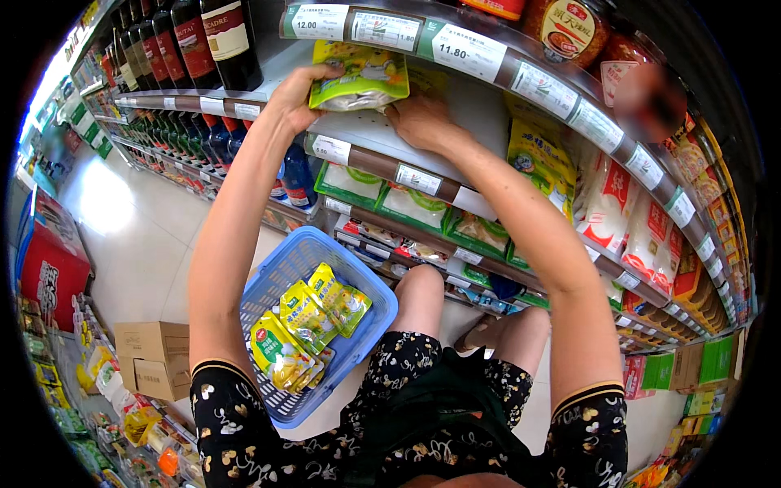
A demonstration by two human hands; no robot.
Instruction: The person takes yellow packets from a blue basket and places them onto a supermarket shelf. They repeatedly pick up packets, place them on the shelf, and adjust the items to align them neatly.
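Observation:
My left hand grips the left side of a yellow-green seasoning pouch on the shelf, thumb over its printed face. The pouch's silvery underside faces me. Just to its right, my right hand reaches in with bent fingers, close to the pouch's lower right corner. Its fingertips are partly hidden, so I cannot tell whether they hold anything. Another yellow pouch shows dimly behind that hand. Below my left arm, a blue plastic basket contains several yellow seasoning pouches.
Wine bottles stand on the shelf at left. Yellow pouches and white bags with red print fill the shelf at right. Jars sit above a price-tag rail. A cardboard box rests on the tiled floor behind the basket.

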